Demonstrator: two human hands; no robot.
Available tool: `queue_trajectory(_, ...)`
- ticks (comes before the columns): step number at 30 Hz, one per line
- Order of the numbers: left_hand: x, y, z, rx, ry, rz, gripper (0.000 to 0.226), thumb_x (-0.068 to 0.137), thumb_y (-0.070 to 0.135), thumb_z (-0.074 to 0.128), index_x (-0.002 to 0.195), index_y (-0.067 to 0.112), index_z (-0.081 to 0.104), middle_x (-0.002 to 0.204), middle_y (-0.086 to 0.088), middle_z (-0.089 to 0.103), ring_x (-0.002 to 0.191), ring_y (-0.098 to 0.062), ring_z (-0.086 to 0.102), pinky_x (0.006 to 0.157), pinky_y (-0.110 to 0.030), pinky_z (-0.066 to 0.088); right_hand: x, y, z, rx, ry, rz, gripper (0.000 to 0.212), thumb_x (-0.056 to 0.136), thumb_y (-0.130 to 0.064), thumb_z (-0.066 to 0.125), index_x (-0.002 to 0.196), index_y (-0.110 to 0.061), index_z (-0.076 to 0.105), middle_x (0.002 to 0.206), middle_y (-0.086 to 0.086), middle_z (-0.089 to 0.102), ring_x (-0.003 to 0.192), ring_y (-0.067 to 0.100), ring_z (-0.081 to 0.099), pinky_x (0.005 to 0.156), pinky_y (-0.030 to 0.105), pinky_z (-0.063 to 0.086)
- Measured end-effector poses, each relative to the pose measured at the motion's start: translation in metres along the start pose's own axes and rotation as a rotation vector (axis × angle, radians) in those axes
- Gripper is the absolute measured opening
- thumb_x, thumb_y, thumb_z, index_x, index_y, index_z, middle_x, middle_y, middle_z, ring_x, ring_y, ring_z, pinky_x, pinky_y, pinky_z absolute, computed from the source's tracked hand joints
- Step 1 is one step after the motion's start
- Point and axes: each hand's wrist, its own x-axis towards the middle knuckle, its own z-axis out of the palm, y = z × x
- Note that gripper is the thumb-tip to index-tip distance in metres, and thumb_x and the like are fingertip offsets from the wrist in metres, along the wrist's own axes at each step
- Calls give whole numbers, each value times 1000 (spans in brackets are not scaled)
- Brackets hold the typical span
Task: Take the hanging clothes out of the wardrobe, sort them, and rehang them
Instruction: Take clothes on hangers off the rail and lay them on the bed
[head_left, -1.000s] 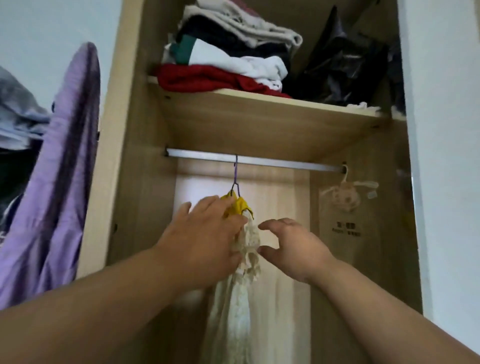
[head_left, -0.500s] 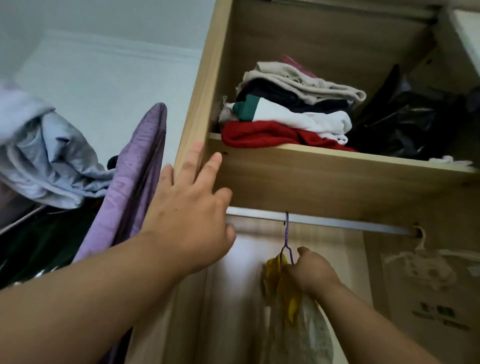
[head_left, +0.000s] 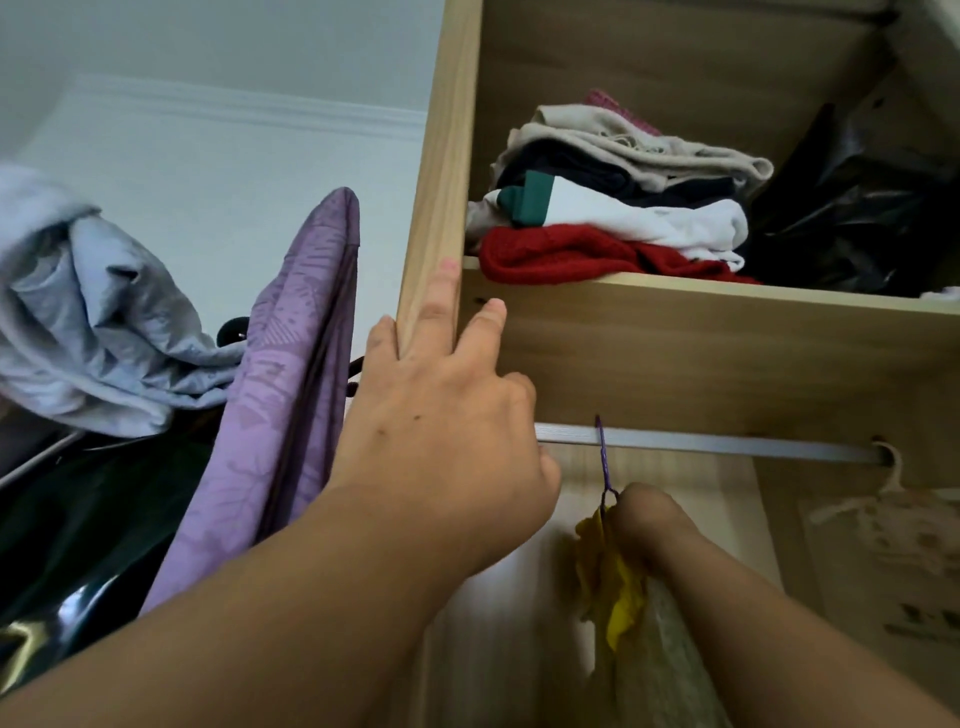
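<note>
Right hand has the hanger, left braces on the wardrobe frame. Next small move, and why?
Probably lift the right hand slightly so the thin purple wire hanger hook clears the silver metal rail: the hook sits over the rail, and the fingers grip its neck above the yellow garment.

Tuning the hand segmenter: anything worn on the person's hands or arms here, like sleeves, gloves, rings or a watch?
Nothing worn that shows. The left hand and right hand are ungloved, with no rings on the fingers in view. Both forearms are bare to the frame edge: no sleeve, watch or band. Two small dark spots mark the back of the left hand.
</note>
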Motion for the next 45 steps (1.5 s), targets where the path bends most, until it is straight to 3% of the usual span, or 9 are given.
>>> queue_trajectory(5, 0, -1, -2, -27, -5, 6, 53, 77, 56, 33, 112, 32, 64, 158, -2, 18, 146, -31, -9, 111, -57, 15, -15, -16, -37, -68, 38, -67, 19, 91, -27, 57, 91, -8, 60, 86, 6, 54, 90, 26, 60, 69, 29, 43)
queue_trajectory(9, -1, -3, 0, -27, 21, 32, 51, 75, 56, 38, 104, 29, 70, 151, -6, 35, 145, -34, 6, 107, -60, 21, -29, -11, -55, -115, 115, -124, 25, 88, -22, 56, 66, -13, 46, 84, 9, 53, 86, 29, 58, 65, 28, 39)
queue_trajectory(19, -6, 1, -3, -9, -15, 75, 55, 82, 62, 35, 122, 34, 60, 147, -7, 38, 144, -34, 4, 108, -62, 15, -128, 44, -76, -305, 129, -150, 20, 90, -21, 51, 101, -6, 60, 97, 14, 63, 89, 31, 59, 70, 35, 47)
queue_trajectory(23, -20, 46, 1, -168, -228, 210, 57, 85, 62, 37, 134, 36, 48, 154, -6, 26, 146, -29, 7, 110, -63, 6, -190, 81, -87, -347, 105, -130, 13, 89, -21, 52, 91, -10, 58, 88, 9, 59, 86, 29, 58, 68, 33, 43)
queue_trajectory(34, -133, 217, 3, -843, -792, 618, 70, 90, 48, 50, 150, 30, 19, 153, -3, 29, 138, -25, 33, 108, -38, 34, -415, 181, -129, -447, 138, 197, 9, 92, -27, 48, 95, -21, 53, 84, 7, 64, 74, 26, 52, 53, 29, 36)
queue_trajectory(36, -166, 249, -6, -1058, -840, 721, 55, 94, 39, 51, 144, 22, 35, 142, -7, 44, 131, -24, 42, 99, -27, 36, -458, 193, -138, -454, 143, 263, 6, 91, -26, 49, 94, -23, 54, 86, 8, 66, 75, 28, 55, 58, 32, 41)
queue_trajectory(38, -197, 281, -23, -1311, -876, 746, 24, 97, 31, 48, 115, 16, 54, 113, -7, 58, 114, -27, 54, 87, -31, 40, -502, 204, -148, -466, 139, 340, 3, 91, -27, 51, 90, -25, 52, 86, 7, 67, 78, 30, 58, 63, 34, 44)
queue_trajectory(41, -240, 324, -57, -1498, -883, 732, 26, 95, 35, 44, 71, 24, 44, 76, 1, 53, 83, -28, 57, 67, -34, 39, -568, 219, -163, -487, 110, 448, 4, 91, -27, 52, 92, -23, 54, 78, 2, 59, 75, 27, 55, 58, 30, 33)
queue_trajectory(45, -296, 373, -116, -1662, -904, 795, 13, 82, 42, 38, 76, 36, 48, 67, 7, 52, 72, -22, 54, 64, -32, 41, -661, 240, -179, -456, 152, 673, 9, 90, -29, 54, 98, -26, 59, 84, 0, 64, 71, 18, 55, 59, 31, 39)
